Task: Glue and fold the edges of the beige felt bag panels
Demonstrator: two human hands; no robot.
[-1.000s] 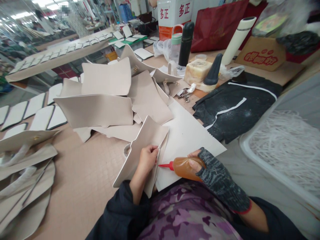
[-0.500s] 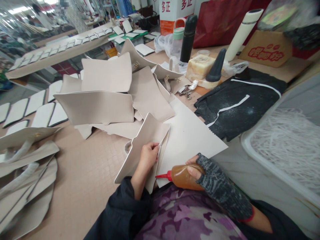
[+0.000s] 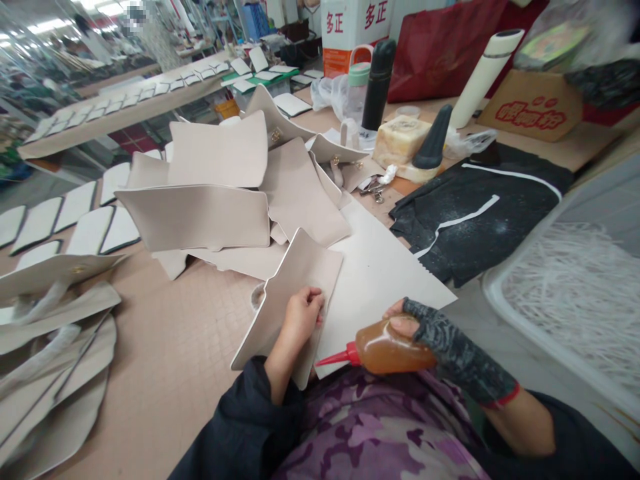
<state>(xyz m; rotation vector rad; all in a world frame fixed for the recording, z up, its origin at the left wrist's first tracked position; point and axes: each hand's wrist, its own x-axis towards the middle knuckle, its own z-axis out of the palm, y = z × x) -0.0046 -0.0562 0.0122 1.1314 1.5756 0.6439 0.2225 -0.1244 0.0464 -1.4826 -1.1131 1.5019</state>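
My left hand (image 3: 300,319) presses flat on a beige leather panel (image 3: 293,287) at the table's near edge, fingers on its right seam. My right hand (image 3: 440,340), in a grey fingerless glove, grips an amber glue bottle (image 3: 390,348) with a red nozzle. The nozzle tip points left and sits just right of the panel's lower edge, apart from it. Under the panel lies a pale work board (image 3: 380,273).
A heap of beige panels (image 3: 210,200) fills the table's middle and left. A black cloth (image 3: 470,207), a soap-like block (image 3: 400,140), flasks (image 3: 377,83) and boxes stand at the back right. A bin of white strips (image 3: 575,287) is at the right.
The panel's flap has been pressed shut under my left hand. My right hand drew the glue bottle back to the right, away from the seam.
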